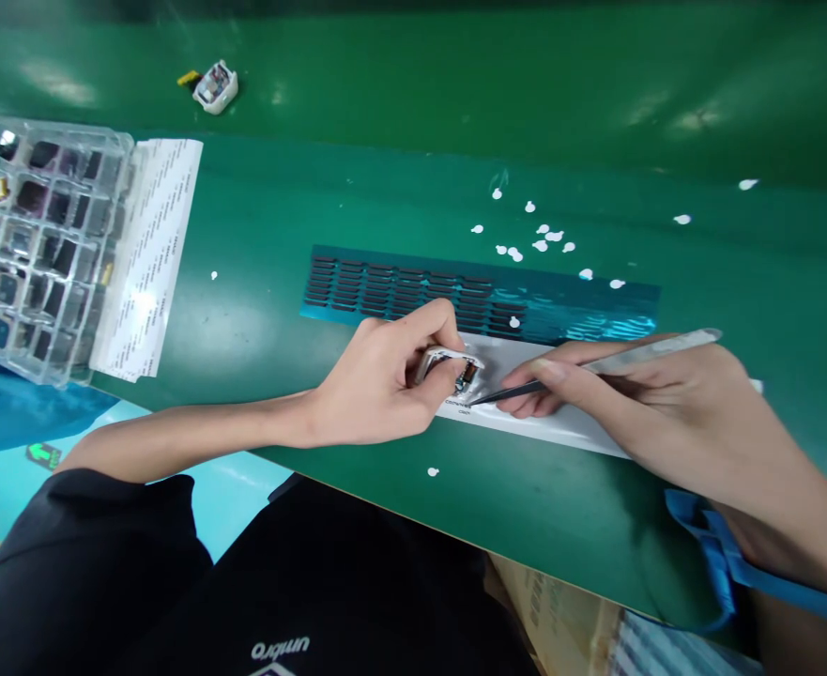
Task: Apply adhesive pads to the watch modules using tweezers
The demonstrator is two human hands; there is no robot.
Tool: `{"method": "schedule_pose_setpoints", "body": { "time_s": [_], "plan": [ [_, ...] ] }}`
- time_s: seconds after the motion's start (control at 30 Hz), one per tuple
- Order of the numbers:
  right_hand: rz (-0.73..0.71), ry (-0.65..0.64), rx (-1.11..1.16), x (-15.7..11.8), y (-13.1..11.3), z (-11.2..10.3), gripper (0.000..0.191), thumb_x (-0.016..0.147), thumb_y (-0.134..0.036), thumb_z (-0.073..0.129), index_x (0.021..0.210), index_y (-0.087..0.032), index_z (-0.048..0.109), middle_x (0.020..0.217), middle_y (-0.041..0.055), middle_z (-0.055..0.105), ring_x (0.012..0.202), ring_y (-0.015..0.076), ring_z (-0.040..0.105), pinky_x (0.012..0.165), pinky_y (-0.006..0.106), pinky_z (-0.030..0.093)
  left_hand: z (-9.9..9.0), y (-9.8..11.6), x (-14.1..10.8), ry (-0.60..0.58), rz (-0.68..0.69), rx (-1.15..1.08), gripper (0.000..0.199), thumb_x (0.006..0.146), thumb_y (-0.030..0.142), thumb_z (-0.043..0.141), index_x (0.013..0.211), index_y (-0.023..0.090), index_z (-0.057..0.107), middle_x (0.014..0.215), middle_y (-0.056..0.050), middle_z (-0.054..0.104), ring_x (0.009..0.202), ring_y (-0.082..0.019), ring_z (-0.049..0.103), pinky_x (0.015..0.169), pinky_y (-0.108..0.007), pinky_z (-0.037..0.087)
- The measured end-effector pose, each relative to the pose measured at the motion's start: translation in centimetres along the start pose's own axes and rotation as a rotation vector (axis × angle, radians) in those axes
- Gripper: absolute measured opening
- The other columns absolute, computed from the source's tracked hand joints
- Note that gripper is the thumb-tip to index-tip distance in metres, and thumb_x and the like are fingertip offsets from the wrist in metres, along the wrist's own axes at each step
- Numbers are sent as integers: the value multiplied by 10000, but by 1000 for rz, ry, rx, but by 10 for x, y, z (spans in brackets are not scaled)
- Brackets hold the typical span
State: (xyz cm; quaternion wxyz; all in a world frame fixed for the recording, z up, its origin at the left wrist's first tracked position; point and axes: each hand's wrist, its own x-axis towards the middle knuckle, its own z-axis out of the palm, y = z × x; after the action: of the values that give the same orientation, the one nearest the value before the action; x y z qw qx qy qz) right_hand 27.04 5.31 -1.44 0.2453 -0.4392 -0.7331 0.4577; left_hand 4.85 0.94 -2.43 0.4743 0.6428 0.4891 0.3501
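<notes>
Between the thumb and fingers of my left hand (391, 376) is a small white device housing (470, 364), with dark and copper-coloured parts showing inside it. My right hand (638, 404) grips a pair of tweezers (645, 352) like a pen. Their dark tips point left, close to the lower edge of the housing; whether they touch it I cannot tell. Beneath both hands lies a white printed strip (518, 422). Just behind them is a blue film sheet (413, 282) with rows of thin dark strips, partly covered by my left hand.
Several small white round tabs (541, 246) are scattered beyond the film. A clear compartment box (47, 244) with dark square parts stands at the left, beside a white printed sheet (149, 263). Another white housing (216, 87) with a yellow piece lies far back. A blue strap (723, 554) is by my right wrist.
</notes>
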Motion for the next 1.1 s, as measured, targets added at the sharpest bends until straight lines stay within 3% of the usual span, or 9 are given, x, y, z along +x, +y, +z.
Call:
{"method": "schedule_pose_setpoints", "body": {
  "time_s": [0.1,0.17,0.3,0.37,0.47,0.7,1.1],
  "plan": [
    [69,-88,118,0,0,-2,488,919,-652,684,615,-289,802,690,60,778,665,185,778,600,223,651,0,-1,0,0,10,4,178,871,96,594,810,209,471,604,90,459,471,-40,369,454,-195,298],
    [145,-60,176,-1,0,-4,488,916,-633,702,599,-274,795,685,80,775,673,197,777,585,239,645,0,-1,0,-6,-9,-7,169,872,105,604,820,208,481,607,86,475,468,-38,379,444,-190,300],
    [199,139,273,-7,-1,-7,477,825,-676,784,605,-253,782,626,70,741,580,185,732,549,266,629,-4,2,2,-54,-117,-125,144,890,132,619,854,204,500,634,62,564,468,-43,493,430,-178,359],
    [182,262,333,-10,-2,-6,389,783,-631,847,693,-256,802,619,44,732,541,175,709,556,288,638,-8,8,3,-94,-172,-226,123,906,135,617,879,199,515,669,42,618,480,-54,566,436,-175,415],
    [130,334,436,-15,-8,2,267,839,-522,845,803,-259,813,643,36,740,520,183,703,523,315,637,-13,18,3,-158,-199,-317,98,908,118,622,969,178,573,776,-5,699,570,-94,693,494,-187,525],
    [102,365,429,-24,-23,15,174,910,-438,791,831,-284,808,700,30,761,608,247,762,560,400,701,-11,18,-3,-292,-123,-393,346,854,93,706,1191,144,649,963,-72,810,860,-203,830,681,-210,665],
    [63,372,352,-22,-22,10,198,880,-469,815,777,-300,823,695,24,754,545,232,738,532,398,706,-1,9,-8,-265,-130,-433,433,887,150,730,1310,93,658,974,-115,837,896,-237,837,717,-232,699]
  ]
}}
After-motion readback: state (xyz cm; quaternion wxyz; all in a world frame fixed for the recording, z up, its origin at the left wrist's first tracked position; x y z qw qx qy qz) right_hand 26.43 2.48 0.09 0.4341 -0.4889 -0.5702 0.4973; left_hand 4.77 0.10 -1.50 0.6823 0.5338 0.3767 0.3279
